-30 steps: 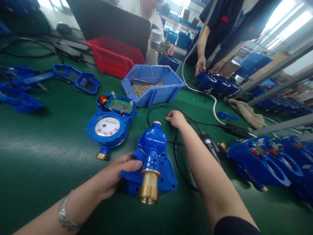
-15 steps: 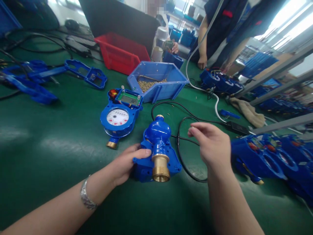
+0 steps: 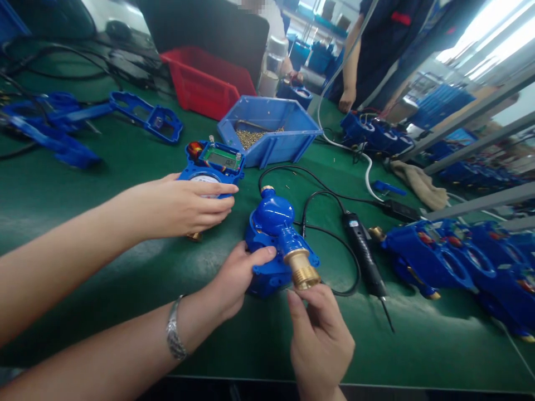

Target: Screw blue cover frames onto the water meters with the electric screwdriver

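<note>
My left hand (image 3: 240, 273), with a silver bracelet at the wrist, grips the side of a blue water meter (image 3: 273, 214) turned face down, its brass threaded pipe end pointing toward me. My right hand (image 3: 321, 334) is pinched closed just below that brass end. Something tiny may be between its fingertips; I cannot make it out. A co-worker's hand (image 3: 192, 206) reaches in from the left and lies over a second water meter (image 3: 221, 161), covering most of its dial. That meter's small display and coloured wires still show.
An electric screwdriver (image 3: 365, 256) lies on the green table to the right, with its black cord looped behind my meter. A blue bin (image 3: 288, 147) holds small brass screws; a red bin (image 3: 200, 83) stands behind. Several blue meters (image 3: 434, 256) line the right side. Blue frames (image 3: 146, 120) lie left.
My right hand has moved down and left to the brass end, uncovering the screwdriver. My meter has tilted slightly. A co-worker's hand has come in from the left onto the second meter.
</note>
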Demonstrator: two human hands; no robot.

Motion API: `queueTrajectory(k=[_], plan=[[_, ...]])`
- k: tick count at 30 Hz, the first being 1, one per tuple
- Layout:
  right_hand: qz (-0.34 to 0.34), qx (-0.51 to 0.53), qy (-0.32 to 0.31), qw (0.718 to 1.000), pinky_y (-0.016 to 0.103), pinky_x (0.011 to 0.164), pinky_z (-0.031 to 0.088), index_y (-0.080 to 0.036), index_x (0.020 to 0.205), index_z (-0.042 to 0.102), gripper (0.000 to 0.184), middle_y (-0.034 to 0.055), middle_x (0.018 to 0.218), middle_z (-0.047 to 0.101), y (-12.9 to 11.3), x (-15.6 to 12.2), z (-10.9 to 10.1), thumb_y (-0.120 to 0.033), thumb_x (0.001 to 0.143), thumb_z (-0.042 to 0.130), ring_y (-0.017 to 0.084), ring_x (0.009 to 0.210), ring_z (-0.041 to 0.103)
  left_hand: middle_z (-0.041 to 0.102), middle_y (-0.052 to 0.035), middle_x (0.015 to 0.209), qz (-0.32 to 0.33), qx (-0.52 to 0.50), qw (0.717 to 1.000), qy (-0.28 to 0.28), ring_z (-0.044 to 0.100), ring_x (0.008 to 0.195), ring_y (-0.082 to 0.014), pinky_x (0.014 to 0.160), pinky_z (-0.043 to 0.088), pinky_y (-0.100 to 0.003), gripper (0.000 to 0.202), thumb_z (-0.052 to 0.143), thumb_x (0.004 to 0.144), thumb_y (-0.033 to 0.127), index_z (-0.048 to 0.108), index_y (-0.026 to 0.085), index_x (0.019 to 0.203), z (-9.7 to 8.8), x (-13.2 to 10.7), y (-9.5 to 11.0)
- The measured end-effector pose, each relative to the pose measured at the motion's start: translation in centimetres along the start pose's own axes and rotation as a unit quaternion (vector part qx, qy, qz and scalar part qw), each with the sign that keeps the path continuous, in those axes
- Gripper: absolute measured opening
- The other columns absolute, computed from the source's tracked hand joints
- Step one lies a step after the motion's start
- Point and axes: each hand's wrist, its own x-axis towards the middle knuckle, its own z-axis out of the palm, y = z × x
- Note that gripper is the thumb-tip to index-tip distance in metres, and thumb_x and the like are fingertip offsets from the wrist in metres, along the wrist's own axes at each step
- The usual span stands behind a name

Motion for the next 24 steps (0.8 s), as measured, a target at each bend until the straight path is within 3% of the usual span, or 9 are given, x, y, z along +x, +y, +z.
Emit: queueTrajectory(k=[3, 6, 14, 21, 24], plan=[[0.106, 0.066, -0.005, 0.992, 0.022, 0.065, 0.049, -0.020, 0.075, 0.062, 0.007, -0.0006, 0.074, 0.061, 0.0, 0.0, -0.3, -0.016, 0.077, 0.068, 0.013, 0.071, 0.060, 0.070, -0.0092, 0.093, 0.034, 0.001, 0.999, 0.012, 0.064, 0.076, -0.0184, 0.070, 0.049, -0.029, 0.044, 0.073, 0.061, 0.030, 0.059, 0.010, 0.098, 0.6, 0.0, -0.7], [0.163, 0.079, -0.020, 0.983, 0.024, 0.069, 0.050, -0.020, 0.072, 0.063, 0.008, -0.0003, 0.076, 0.063, 0.1, 0.4, -0.9, -0.021, 0.075, 0.071, 0.014, 0.074, 0.062, 0.068, -0.0096, 0.094, 0.053, 0.007, 0.997, 0.050, 0.063, 0.080, -0.0211, 0.074, 0.049, -0.033, 0.046, 0.072, 0.060, 0.031, 0.057, 0.011, 0.099, 1.0, 0.0, -1.4], [0.165, 0.032, -0.068, 0.983, 0.022, 0.066, 0.049, -0.019, 0.070, 0.061, 0.012, -0.0015, 0.073, 0.062, 0.2, 0.8, -2.3, -0.023, 0.076, 0.071, 0.012, 0.068, 0.060, 0.064, -0.0088, 0.096, 0.072, 0.007, 0.993, 0.089, 0.060, 0.083, -0.0194, 0.080, 0.048, -0.035, 0.048, 0.072, 0.064, 0.031, 0.050, 0.013, 0.103, 1.0, -0.5, -2.6], [0.189, 0.015, 0.031, 0.981, 0.028, 0.068, 0.053, -0.017, 0.085, 0.071, 0.013, 0.0049, 0.082, 0.067, 0.3, -0.4, -1.3, -0.027, 0.077, 0.069, 0.018, 0.074, 0.063, 0.062, -0.0067, 0.098, 0.116, 0.018, 0.989, 0.092, 0.060, 0.087, -0.0188, 0.082, 0.047, -0.034, 0.047, 0.070, 0.068, 0.029, 0.047, 0.015, 0.106, 1.5, -1.1, -3.2], [0.244, 0.074, 0.029, 0.966, 0.027, 0.065, 0.055, -0.016, 0.091, 0.071, 0.019, 0.0056, 0.083, 0.068, 0.3, -0.3, -1.1, -0.029, 0.076, 0.070, 0.017, 0.070, 0.064, 0.061, -0.0052, 0.101, 0.135, 0.024, 0.986, 0.096, 0.060, 0.090, -0.0186, 0.082, 0.048, -0.032, 0.049, 0.071, 0.067, 0.028, 0.044, 0.018, 0.107, 1.6, -1.3, -3.3]])
